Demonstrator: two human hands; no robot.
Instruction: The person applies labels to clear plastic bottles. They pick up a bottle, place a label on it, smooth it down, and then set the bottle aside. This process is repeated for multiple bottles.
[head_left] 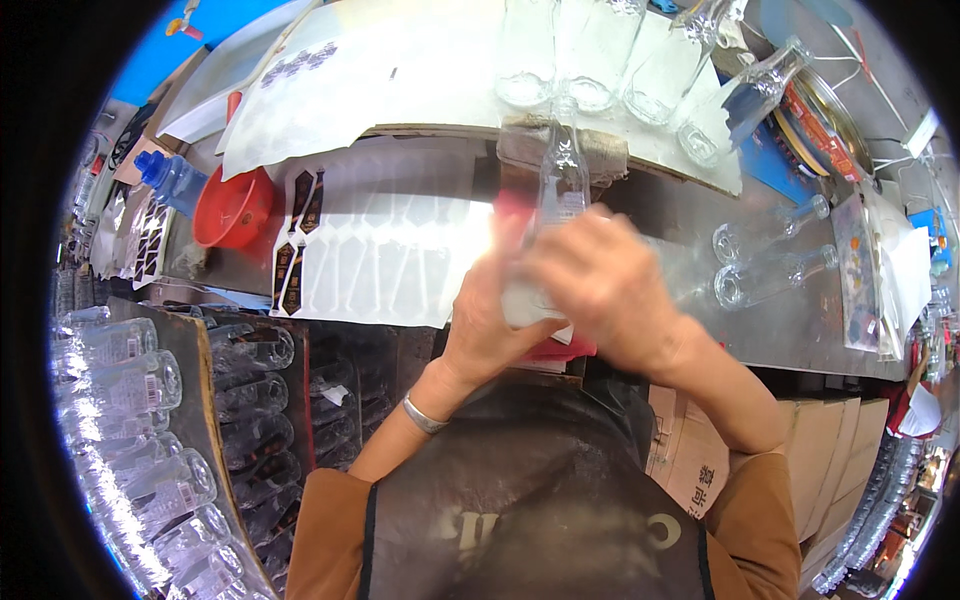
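Note:
A clear glass bottle lies in front of me, its neck pointing away over a rolled cloth. Around the wider end of the bottle my left hand is closed, the thumb reaching across the near side. My right hand is over the bottle's body and smeared by motion, so its fingers cannot be made out. Something red shows beside and under the bottle. To the left lies a white backing sheet with a few dark, gold-marked labels along its left edge.
Several clear bottles stand on the raised white shelf ahead. Two more bottles lie on the bench at right. A red bowl and a blue-capped bottle are at left. Stacked bottles fill the lower left; cardboard boxes stand lower right.

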